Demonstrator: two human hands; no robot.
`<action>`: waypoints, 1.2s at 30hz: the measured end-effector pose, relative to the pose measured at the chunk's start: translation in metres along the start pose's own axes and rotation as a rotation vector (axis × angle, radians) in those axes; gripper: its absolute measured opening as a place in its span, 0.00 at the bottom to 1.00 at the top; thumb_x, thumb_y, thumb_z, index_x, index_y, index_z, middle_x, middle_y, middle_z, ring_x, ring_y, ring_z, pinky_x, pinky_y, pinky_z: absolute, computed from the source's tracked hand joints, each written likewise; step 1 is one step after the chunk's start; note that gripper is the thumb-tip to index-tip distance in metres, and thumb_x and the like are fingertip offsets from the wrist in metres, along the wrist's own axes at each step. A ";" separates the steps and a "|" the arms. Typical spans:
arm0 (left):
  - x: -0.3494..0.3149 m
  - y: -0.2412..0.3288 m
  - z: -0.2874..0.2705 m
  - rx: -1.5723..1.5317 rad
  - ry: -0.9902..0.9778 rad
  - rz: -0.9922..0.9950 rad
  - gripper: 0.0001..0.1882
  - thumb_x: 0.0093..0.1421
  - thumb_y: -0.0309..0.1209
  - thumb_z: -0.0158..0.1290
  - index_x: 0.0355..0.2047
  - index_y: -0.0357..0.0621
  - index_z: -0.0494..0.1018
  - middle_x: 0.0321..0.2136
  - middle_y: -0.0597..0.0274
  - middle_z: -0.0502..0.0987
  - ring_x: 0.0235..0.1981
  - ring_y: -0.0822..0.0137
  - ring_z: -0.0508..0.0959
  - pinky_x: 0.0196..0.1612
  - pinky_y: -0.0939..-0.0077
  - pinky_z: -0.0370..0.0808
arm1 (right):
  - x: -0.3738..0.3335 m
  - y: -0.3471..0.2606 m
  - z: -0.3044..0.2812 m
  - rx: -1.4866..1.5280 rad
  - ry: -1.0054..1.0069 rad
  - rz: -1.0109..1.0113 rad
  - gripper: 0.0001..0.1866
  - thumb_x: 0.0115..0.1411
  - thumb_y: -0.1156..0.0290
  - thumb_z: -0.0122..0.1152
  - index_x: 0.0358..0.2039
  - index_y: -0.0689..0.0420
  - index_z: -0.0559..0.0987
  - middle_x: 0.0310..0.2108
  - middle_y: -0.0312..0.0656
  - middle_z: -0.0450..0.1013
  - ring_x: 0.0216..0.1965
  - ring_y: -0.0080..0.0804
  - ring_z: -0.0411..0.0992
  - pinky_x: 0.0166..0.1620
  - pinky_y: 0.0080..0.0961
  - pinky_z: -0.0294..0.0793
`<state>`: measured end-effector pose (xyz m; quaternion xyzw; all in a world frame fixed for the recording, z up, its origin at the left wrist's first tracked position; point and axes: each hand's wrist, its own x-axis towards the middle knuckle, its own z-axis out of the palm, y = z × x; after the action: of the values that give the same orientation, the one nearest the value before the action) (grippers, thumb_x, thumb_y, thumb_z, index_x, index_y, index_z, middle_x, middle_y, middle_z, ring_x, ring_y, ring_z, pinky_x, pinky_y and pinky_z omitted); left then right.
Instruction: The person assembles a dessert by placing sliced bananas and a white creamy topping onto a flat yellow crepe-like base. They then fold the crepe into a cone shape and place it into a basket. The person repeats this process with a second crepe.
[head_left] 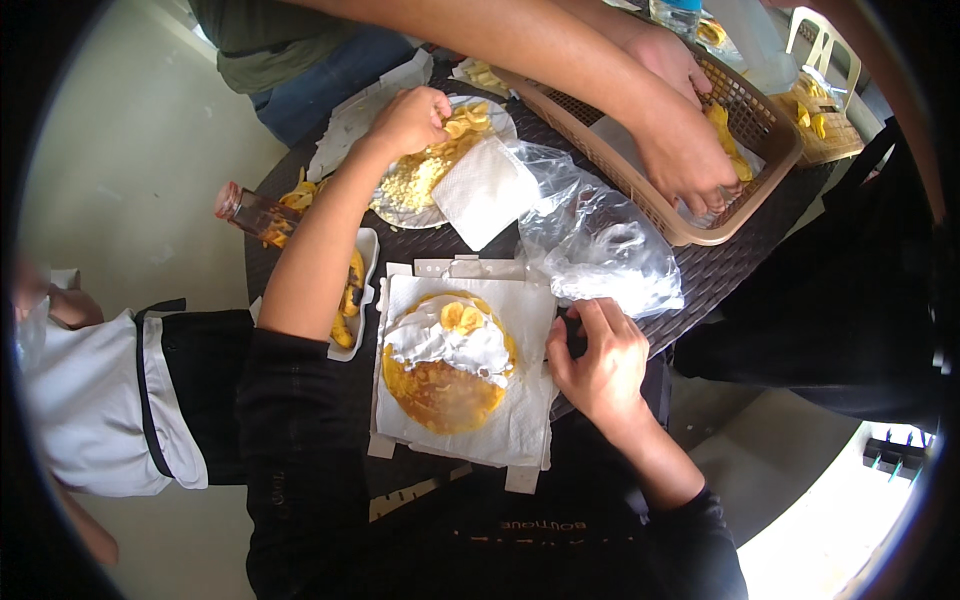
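Observation:
A round golden pancake (445,395) lies on a paper towel (525,430) in front of me. White cream (450,350) covers its far half, topped by a few banana slices (461,318). My left hand (410,122) reaches over a plate (508,122), its fingers pinched at the banana slices (468,122) there; the fingertips are partly hidden. Chopped pale yellow bits (412,182) share that plate. To the right of the pancake, my right hand (605,360) rests near the table edge with bent fingers and thumb apart, holding nothing visible, close to a clear plastic bag (610,240).
A folded napkin (487,192) overlaps the plate. Another person's hands (685,160) reach into a brown basket (575,130) at the far right. A foam tray (366,262) with bananas and a red-capped jar (255,212) stand left. Another person (110,400) is at the left.

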<state>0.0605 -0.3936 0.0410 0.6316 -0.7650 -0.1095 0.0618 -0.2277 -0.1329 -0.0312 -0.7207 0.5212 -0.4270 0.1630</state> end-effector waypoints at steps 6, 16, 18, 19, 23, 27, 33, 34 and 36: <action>0.003 -0.003 0.000 0.062 -0.004 -0.048 0.14 0.49 0.28 0.71 0.34 0.35 0.82 0.32 0.52 0.85 0.35 0.62 0.84 0.42 0.69 0.79 | 0.001 0.000 -0.002 0.000 0.012 -0.017 0.12 0.53 0.73 0.68 0.38 0.61 0.79 0.31 0.46 0.76 0.27 0.45 0.78 0.33 0.37 0.78; -0.014 -0.022 -0.022 0.009 0.021 0.077 0.11 0.58 0.34 0.68 0.34 0.38 0.85 0.31 0.58 0.87 0.33 0.71 0.83 0.42 0.73 0.78 | -0.001 0.007 0.004 0.047 -0.001 -0.004 0.10 0.53 0.73 0.67 0.37 0.59 0.78 0.31 0.46 0.76 0.29 0.47 0.77 0.34 0.38 0.78; -0.048 -0.022 -0.042 -0.183 0.088 0.146 0.15 0.64 0.35 0.64 0.43 0.34 0.83 0.37 0.60 0.87 0.38 0.74 0.82 0.44 0.76 0.77 | -0.001 0.007 0.003 0.036 0.001 -0.011 0.10 0.53 0.72 0.68 0.35 0.58 0.78 0.30 0.45 0.75 0.28 0.46 0.77 0.32 0.37 0.77; -0.074 -0.010 -0.050 -0.217 0.134 0.184 0.17 0.66 0.37 0.63 0.45 0.34 0.82 0.38 0.63 0.86 0.37 0.75 0.81 0.43 0.77 0.76 | -0.001 0.007 0.004 0.045 0.008 -0.021 0.10 0.53 0.72 0.69 0.36 0.58 0.78 0.30 0.45 0.75 0.28 0.46 0.77 0.32 0.37 0.77; -0.170 0.031 -0.047 -0.470 0.094 -0.086 0.12 0.67 0.34 0.61 0.43 0.37 0.84 0.35 0.67 0.84 0.37 0.78 0.79 0.44 0.81 0.75 | -0.002 0.007 0.002 0.004 0.037 -0.034 0.11 0.53 0.72 0.70 0.36 0.58 0.79 0.30 0.44 0.74 0.27 0.45 0.76 0.31 0.36 0.76; -0.233 0.043 -0.013 -0.589 -0.139 -0.300 0.09 0.65 0.29 0.63 0.39 0.35 0.84 0.32 0.69 0.83 0.35 0.81 0.78 0.39 0.82 0.74 | -0.002 0.005 0.003 0.021 0.009 -0.040 0.12 0.52 0.71 0.70 0.37 0.58 0.79 0.30 0.43 0.74 0.27 0.44 0.76 0.31 0.36 0.76; -0.260 0.052 0.020 -0.641 -0.124 -0.361 0.11 0.67 0.29 0.61 0.42 0.30 0.83 0.32 0.65 0.84 0.34 0.80 0.78 0.39 0.83 0.74 | -0.001 0.007 0.003 0.017 0.001 -0.057 0.13 0.53 0.72 0.70 0.38 0.58 0.79 0.30 0.43 0.74 0.27 0.44 0.75 0.31 0.35 0.75; -0.260 0.056 0.022 -0.626 -0.116 -0.368 0.11 0.67 0.29 0.61 0.42 0.30 0.83 0.32 0.65 0.84 0.34 0.80 0.78 0.39 0.83 0.74 | -0.002 0.008 0.003 0.015 0.000 -0.054 0.13 0.53 0.72 0.70 0.38 0.58 0.79 0.30 0.43 0.74 0.27 0.43 0.75 0.31 0.35 0.75; -0.259 0.062 0.024 -0.595 -0.097 -0.380 0.11 0.67 0.29 0.62 0.42 0.31 0.83 0.32 0.64 0.84 0.34 0.80 0.78 0.39 0.83 0.74 | -0.003 0.009 0.002 0.012 0.000 -0.048 0.13 0.53 0.71 0.70 0.39 0.58 0.79 0.30 0.43 0.74 0.27 0.43 0.76 0.32 0.35 0.75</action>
<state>0.0458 -0.1267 0.0444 0.7110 -0.5707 -0.3668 0.1849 -0.2317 -0.1348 -0.0397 -0.7319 0.5011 -0.4340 0.1573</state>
